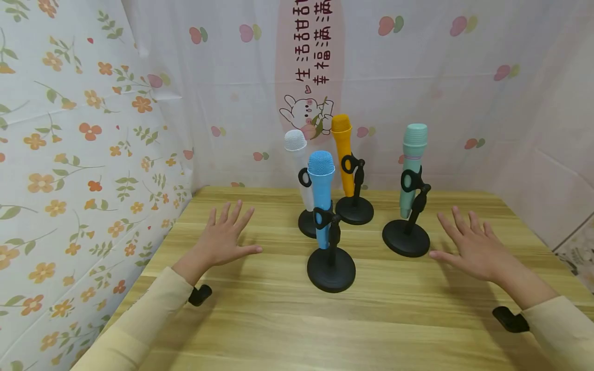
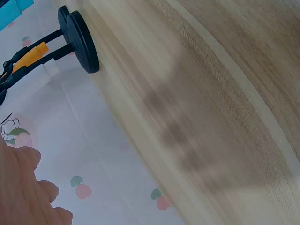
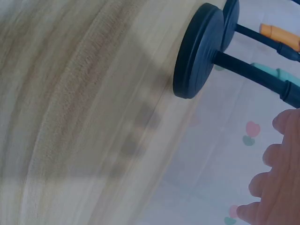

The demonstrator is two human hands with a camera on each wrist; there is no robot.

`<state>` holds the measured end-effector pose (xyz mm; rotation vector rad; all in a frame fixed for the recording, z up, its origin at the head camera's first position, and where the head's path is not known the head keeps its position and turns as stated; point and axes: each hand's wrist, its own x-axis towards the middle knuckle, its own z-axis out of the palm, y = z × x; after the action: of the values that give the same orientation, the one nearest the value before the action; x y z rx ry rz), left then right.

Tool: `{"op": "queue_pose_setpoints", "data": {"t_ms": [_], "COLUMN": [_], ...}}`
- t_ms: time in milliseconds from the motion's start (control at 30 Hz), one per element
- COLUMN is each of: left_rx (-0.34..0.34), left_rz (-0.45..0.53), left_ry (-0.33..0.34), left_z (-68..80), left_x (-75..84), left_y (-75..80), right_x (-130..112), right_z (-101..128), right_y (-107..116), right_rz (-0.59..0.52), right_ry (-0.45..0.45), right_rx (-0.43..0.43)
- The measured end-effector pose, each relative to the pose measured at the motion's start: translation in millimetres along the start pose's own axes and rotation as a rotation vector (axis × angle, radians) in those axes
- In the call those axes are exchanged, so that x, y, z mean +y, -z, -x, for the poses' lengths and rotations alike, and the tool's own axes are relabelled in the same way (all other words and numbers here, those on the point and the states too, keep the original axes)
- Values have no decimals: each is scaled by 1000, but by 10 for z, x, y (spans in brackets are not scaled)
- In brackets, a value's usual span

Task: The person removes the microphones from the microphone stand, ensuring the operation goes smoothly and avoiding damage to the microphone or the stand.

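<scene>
Several toy microphones stand in black round-based stands on a wooden table (image 1: 278,330): a blue one (image 1: 321,198) nearest, a white one (image 1: 299,165) behind it, an orange one (image 1: 344,154) at the back, a mint-green one (image 1: 411,167) to the right. My left hand (image 1: 226,238) hovers palm down with spread fingers, left of the blue microphone's base (image 1: 331,269). My right hand (image 1: 468,248) is spread flat too, just right of the green microphone's base (image 1: 406,238). Neither holds anything. The right wrist view shows that black base (image 3: 197,51) close to my fingers (image 3: 276,187).
Flowered cloth (image 1: 69,154) walls off the left side and a pale cloth with printed characters (image 1: 311,46) hangs behind the table. The table's left edge runs close by my left forearm. Black wrist-camera mounts (image 1: 510,318) show under both sleeves.
</scene>
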<state>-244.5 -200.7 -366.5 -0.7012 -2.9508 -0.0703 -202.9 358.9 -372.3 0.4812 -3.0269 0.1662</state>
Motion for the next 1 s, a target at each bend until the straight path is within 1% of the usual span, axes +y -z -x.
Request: {"op": "queue_pose_setpoints", "data": {"t_ms": [67,267,500,600,733,900,1000], "left_rx": [-6,-12,-10,-10,8,66,94], "left_rz": [3,19,100,136,193,265,314], "left_ry": [-4,-43,-69,-78,-95,-119,-123], "left_z": [1,27,73,72,70,64,45], "left_x": [1,30,44,58,83,115,134], "left_y": [-6,1,12,21,24,27,20], "right_x": [-9,-65,-165,-204,-276,-383,-453], "right_z": [3,11,21,40,53,38,19], "right_y": [-4,-41,-69,-83,-119,-176,-213], "right_rz": [-5,-17,-70,-92,-110,-151,-195], "right_ry": [6,35,85,98,131,160,178], "right_rx": [2,27,57,79,134,208,278]}}
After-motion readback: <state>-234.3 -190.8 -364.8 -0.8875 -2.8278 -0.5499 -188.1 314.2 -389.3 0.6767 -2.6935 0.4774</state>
